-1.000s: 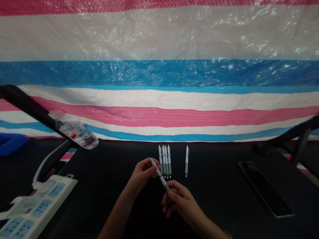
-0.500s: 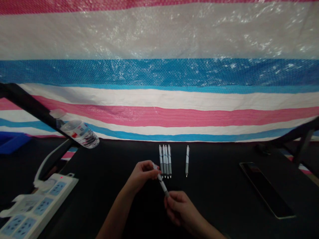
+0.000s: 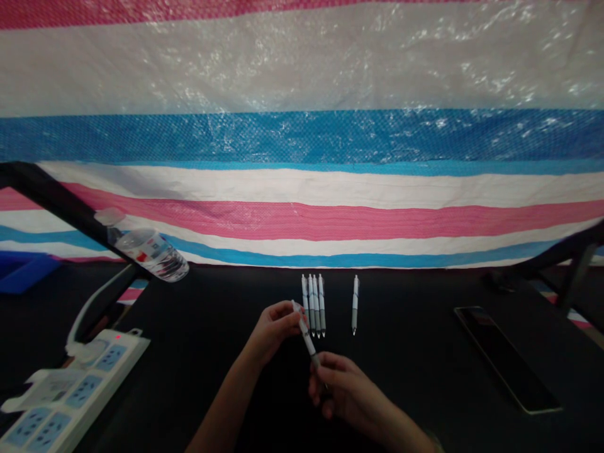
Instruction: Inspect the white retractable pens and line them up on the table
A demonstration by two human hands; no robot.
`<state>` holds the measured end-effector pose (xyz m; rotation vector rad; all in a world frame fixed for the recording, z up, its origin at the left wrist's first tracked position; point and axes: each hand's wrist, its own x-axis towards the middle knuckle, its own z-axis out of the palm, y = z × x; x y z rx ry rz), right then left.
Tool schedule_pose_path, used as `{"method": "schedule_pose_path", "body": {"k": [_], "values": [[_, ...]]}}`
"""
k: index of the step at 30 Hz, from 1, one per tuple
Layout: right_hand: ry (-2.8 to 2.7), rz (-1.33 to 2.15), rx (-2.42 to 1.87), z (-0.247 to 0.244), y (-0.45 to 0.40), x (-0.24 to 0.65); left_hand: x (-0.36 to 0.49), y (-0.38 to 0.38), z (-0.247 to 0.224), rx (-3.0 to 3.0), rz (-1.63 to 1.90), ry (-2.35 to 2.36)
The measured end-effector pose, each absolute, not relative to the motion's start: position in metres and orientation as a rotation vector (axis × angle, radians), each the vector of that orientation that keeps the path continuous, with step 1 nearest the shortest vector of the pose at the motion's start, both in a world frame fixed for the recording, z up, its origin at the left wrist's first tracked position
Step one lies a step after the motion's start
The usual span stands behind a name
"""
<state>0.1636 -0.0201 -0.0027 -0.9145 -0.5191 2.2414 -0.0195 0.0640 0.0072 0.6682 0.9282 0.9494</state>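
A white pen with a grey grip (image 3: 307, 340) slants between my two hands above the black table. Near its upper end, the fingers of my left hand (image 3: 277, 327) are closed on it. My right hand (image 3: 343, 385) pinches the grey grip, and the pen's tip shows partly below those fingers. Just beyond my left hand, several matching pens (image 3: 316, 306) lie side by side in a row, tips toward me. One more such pen (image 3: 355, 305) lies apart, to the right of the row.
On the left are a white power strip (image 3: 78, 391) with a plugged-in cable and a tilted clear bottle (image 3: 158, 255). A blue tray (image 3: 28, 272) is at the far left. A dark phone (image 3: 507, 360) lies on the right. Striped sheeting (image 3: 302, 138) hangs behind the table.
My right-hand fingers have shifted up a little on the grip, and more of the pen's tip end shows below them. Both hands moved slightly; the lying pens stayed put.
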Motion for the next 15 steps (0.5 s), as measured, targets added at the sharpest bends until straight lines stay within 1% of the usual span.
{"method": "schedule_pose_path", "body": {"k": [9,15], "values": [[-0.543,2.289,-0.954,0.0019,-0.0204,0.1638,-0.0183,0.0651,0.0093,0.615,0.972,0.936],[-0.607,2.299,-0.967,-0.0034,-0.0201,0.1645,-0.0185,0.0658,0.0067,0.622,0.981,0.939]]}}
